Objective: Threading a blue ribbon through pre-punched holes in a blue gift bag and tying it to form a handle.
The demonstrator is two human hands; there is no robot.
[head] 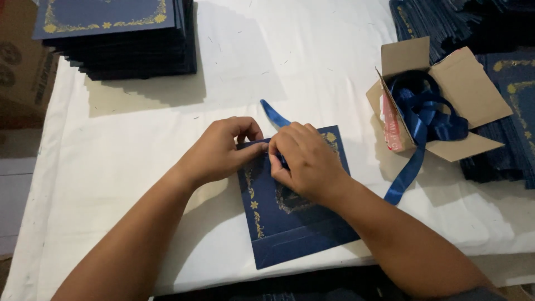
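White cloth covers the table (139, 167) in front of me, creased and specked with dark bits. At its middle lies a flat navy paper bag (290, 228) with gold ornament, its top edge under my hands. My left hand (220, 150) curls its fingers over that top edge, thumb pressed along it, pinning the bag down. My right hand (304, 159) is closed, fingertips pinching a blue ribbon (275, 114) at the bag's edge; the ribbon's free end pokes up and away just beyond my knuckles. To the right stands an open cardboard box (468, 89) with more blue ribbon spilling over its side onto the cloth. A stack of navy bags (122, 44) sits at the far left, another pile (512, 111) far right.
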